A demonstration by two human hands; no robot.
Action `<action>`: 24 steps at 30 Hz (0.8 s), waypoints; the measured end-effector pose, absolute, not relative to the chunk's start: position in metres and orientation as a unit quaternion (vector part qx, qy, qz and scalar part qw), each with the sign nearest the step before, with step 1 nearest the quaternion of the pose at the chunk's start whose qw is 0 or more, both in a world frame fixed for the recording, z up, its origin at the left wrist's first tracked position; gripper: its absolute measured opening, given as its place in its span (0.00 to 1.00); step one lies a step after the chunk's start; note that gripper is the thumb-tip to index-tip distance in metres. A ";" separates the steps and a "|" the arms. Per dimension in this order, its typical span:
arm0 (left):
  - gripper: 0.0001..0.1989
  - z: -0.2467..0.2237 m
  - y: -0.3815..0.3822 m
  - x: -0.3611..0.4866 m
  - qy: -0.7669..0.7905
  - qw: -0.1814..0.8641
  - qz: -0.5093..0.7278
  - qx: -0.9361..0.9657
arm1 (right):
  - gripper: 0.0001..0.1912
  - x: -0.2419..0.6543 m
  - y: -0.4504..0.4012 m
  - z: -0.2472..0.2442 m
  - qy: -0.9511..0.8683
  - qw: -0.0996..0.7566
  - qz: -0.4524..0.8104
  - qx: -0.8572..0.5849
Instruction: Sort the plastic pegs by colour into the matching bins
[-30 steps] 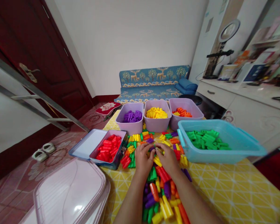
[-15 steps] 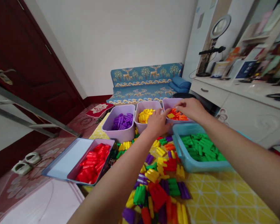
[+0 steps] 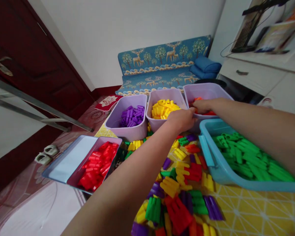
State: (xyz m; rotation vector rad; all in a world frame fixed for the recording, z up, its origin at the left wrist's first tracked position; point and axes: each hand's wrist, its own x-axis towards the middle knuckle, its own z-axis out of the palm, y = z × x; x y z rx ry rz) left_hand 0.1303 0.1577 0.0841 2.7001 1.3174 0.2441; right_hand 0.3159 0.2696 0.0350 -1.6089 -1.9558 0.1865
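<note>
My right hand [image 3: 203,107] reaches down into the right lilac bin [image 3: 206,88], which holds orange pieces; its fingertips are hidden among them. My left hand [image 3: 182,120] is at the near wall of that bin, beside the middle lilac bin [image 3: 155,122] of yellow pieces [image 3: 164,108]. Its fingertips are hard to make out. Purple pieces [image 3: 132,116] fill part of the left lilac bin [image 3: 127,133]. Green pieces [image 3: 250,157] lie in a blue bin [image 3: 223,175], and red pieces [image 3: 98,165] in an open box at the left. Mixed coloured pieces [image 3: 178,213] are heaped between my forearms.
A yellow patterned cloth [image 3: 245,209] covers the table. Behind stands a blue sofa [image 3: 159,67]. A white cabinet [image 3: 255,73] is at the right, a metal frame [image 3: 39,105] and a dark red door [image 3: 39,62] at the left.
The view has shifted down and closer. My right hand has gone lower into the orange pieces. My left hand has moved right, from beside the yellow bin's rim to the orange bin's near wall.
</note>
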 end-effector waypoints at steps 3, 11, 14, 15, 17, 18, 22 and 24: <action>0.19 0.082 0.158 0.131 0.433 0.056 0.083 0.896 | 0.10 0.318 0.268 0.042 -0.748 0.162 0.116 -0.634; 0.20 0.086 0.153 0.130 0.443 0.082 0.086 0.889 | 0.15 0.332 0.251 0.087 -0.734 0.034 0.139 -0.664; 0.21 0.088 0.152 0.130 0.447 0.073 0.082 0.888 | 0.22 0.325 0.244 0.116 -0.711 0.086 0.093 -0.691; 0.22 0.088 0.151 0.130 0.448 0.071 0.085 0.887 | 0.24 0.319 0.241 0.126 -0.712 0.130 0.078 -0.686; 0.22 0.087 0.152 0.129 0.449 0.070 0.095 0.886 | 0.25 0.303 0.232 0.145 -0.730 0.232 0.075 -0.639; 0.22 0.086 0.153 0.129 0.447 0.072 0.099 0.886 | 0.24 0.294 0.227 0.152 -0.744 0.268 0.086 -0.606; 0.29 0.081 0.163 0.124 0.428 0.116 0.110 0.890 | 0.31 0.265 0.204 0.162 -0.789 0.273 0.080 -0.545; 0.35 0.080 0.172 0.123 0.420 0.167 0.134 0.882 | 0.30 0.259 0.191 0.158 -0.805 0.248 0.061 -0.535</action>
